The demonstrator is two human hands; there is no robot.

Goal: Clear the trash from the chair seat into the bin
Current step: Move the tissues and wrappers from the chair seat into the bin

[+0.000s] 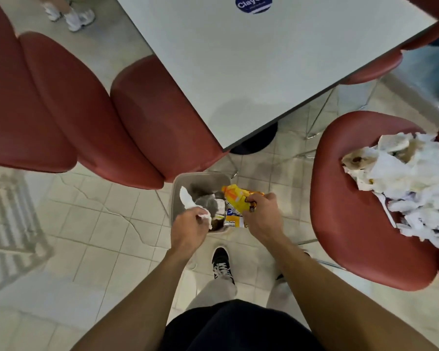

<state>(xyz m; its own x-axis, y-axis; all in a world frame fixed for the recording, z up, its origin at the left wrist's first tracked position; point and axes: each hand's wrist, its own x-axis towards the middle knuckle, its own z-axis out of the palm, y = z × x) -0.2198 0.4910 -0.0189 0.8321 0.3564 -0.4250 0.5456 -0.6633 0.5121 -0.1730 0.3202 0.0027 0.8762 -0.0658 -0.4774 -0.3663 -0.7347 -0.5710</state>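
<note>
Red chairs (69, 107) at nine o'clock, beside the grey worktop (259, 62). Left hand (189, 230) curled round a white tissue (188, 198), over the bin (200, 179) at centre. Right hand (262, 215) gripping a yellow wrapper (236, 198) at the bin's right rim. At three o'clock, crumpled paper trash (411, 181) heaped on a red chair seat (352, 198).

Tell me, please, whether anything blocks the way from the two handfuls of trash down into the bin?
Nothing visible does. The left hand holds a white napkin and the right hand a yellow wrapper directly over the open bin.
</note>
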